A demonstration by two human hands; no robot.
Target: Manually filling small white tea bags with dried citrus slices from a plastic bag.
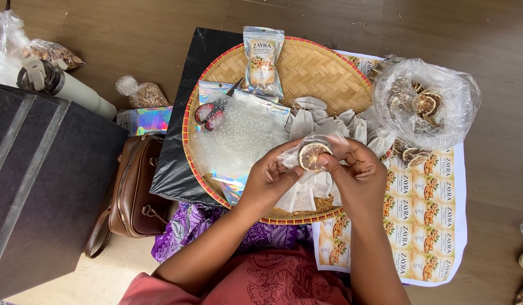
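Both hands meet over the near side of the round woven tray (329,73). The right hand (360,178) pinches a dried fruit slice (313,156). The left hand (267,178) grips the small clear bag (292,160) around it.

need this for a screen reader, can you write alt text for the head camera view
Seen from above, a person's left hand and right hand hold a dried citrus slice at a small clear bag, over a round woven tray. The tray carries white cloth pouches, scissors and a printed pouch; a bag of dried slices sits right.
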